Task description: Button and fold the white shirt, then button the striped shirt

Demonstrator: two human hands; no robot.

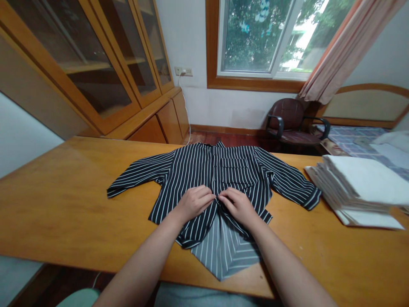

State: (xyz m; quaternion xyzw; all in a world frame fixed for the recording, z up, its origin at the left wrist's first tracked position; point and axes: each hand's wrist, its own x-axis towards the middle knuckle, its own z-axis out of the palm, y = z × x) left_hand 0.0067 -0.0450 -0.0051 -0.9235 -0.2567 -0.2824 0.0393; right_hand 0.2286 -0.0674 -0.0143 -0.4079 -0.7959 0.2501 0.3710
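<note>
A black shirt with white stripes (191, 170) lies front up on the wooden table, collar at the far side and both sleeves spread outward. My left hand (196, 200) pinches the front placket from the left, fingers bent together. Close against it, my right hand (234, 204) pinches the placket from the right. Both sets of fingertips meet at the shirt's middle line; any button between them is too small to make out. Below the hands the front panels part, and the grey inner side of the back panel (220, 251) shows, hanging toward the near table edge.
To the right, a stack of folded white sheets (361, 183) sits on the table (64, 200). Beyond stand a dark red armchair (287, 119), a bed (358, 140) and a window. A glass-door cabinet (128, 85) lines the left. A pale green stool (79, 298) is below the near edge.
</note>
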